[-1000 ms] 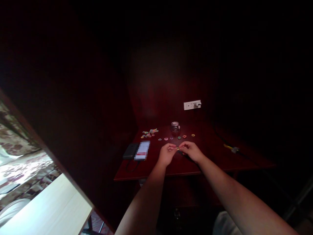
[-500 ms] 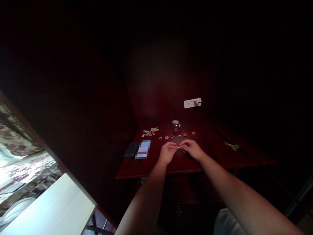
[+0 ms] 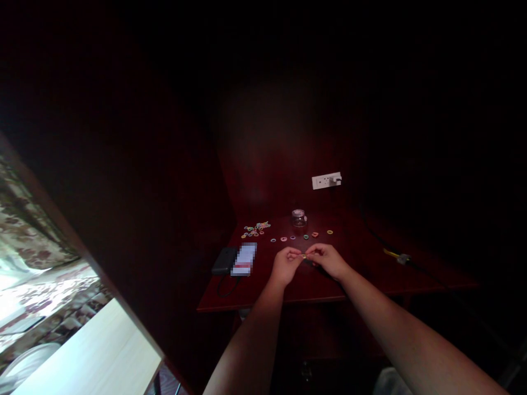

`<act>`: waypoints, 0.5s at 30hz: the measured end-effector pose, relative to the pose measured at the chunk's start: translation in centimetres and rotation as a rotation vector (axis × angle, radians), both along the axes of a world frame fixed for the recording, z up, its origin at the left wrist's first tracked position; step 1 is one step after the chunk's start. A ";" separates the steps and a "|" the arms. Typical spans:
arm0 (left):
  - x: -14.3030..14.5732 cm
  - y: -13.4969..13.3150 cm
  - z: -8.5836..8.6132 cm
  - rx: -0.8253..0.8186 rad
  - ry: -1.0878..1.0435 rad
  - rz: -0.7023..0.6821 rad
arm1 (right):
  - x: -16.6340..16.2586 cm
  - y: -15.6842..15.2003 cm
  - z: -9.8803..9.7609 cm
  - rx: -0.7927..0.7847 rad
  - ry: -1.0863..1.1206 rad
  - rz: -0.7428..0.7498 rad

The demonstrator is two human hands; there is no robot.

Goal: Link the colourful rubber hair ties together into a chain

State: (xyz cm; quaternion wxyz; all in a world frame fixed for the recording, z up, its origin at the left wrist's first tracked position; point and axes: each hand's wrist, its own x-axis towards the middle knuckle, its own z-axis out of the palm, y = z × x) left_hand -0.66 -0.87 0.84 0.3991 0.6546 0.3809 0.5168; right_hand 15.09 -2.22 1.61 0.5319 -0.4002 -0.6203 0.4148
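Above the front part of the dark red table (image 3: 354,274), my left hand (image 3: 285,266) and my right hand (image 3: 329,261) meet fingertip to fingertip. Pinched between them is a small yellow hair tie (image 3: 304,256), partly covered by the fingers. Just beyond the hands lies a spaced row of single hair ties: a blue one (image 3: 273,240), a pink one (image 3: 284,239), a purple one (image 3: 292,237), a green one (image 3: 306,237), a coral one (image 3: 315,235) and another yellow one (image 3: 330,232). A clear lidded jar (image 3: 299,220) stands behind this row.
A loose heap of pastel hair ties (image 3: 260,226) lies at the back left. Nearer, a blurred phone (image 3: 244,259) sits beside a black power bank (image 3: 224,261) with a cable. A wall socket (image 3: 326,181) holds a plug. Rightward lies a yellow-and-black cable (image 3: 391,253).
The camera view has shifted slightly, so everything appears a little lower and further right. Both hands keep their pinch on the yellow hair tie, with the fingers barely changed.
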 end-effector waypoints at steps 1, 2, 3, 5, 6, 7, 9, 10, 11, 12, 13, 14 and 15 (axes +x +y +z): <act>0.0 0.0 0.1 -0.006 -0.003 0.005 | 0.0 0.0 0.0 0.000 -0.005 -0.004; 0.0 -0.1 0.1 -0.010 -0.007 0.008 | 0.0 0.0 -0.1 0.003 -0.007 -0.008; 0.0 -0.1 0.2 -0.010 -0.010 0.010 | 0.0 0.1 -0.2 0.006 -0.006 -0.014; -0.1 -0.1 0.2 0.001 -0.011 0.013 | 0.1 0.3 -0.5 0.015 -0.007 -0.032; -0.1 -0.1 0.2 0.008 -0.005 0.019 | 0.1 0.5 -0.7 0.020 -0.015 -0.044; -0.1 -0.2 0.2 0.014 0.008 0.028 | 0.1 0.7 -0.9 0.029 -0.031 -0.058; -0.1 -0.3 0.1 0.022 0.062 0.053 | 0.2 1.4 -1.2 0.065 -0.077 -0.100; 0.0 -0.4 0.2 0.027 0.106 0.068 | 0.2 1.9 -1.2 0.089 -0.104 -0.131; 0.1 -0.6 0.3 0.045 0.163 0.087 | 0.2 2.4 -1.2 0.118 -0.124 -0.174; 0.2 -0.9 0.4 0.073 0.233 0.111 | 0.3 2.9 -1.2 0.141 -0.145 -0.218; 0.3 -1.2 0.6 0.122 0.310 0.149 | 0.4 3.4 -1.1 0.153 -0.160 -0.269; 0.4 -1.5 0.8 0.195 0.402 0.191 | 0.6 4.0 -0.9 0.164 -0.169 -0.320; 0.6 -1.9 1.0 0.262 0.493 0.234 | 0.8 4.5 -0.8 0.176 -0.183 -0.364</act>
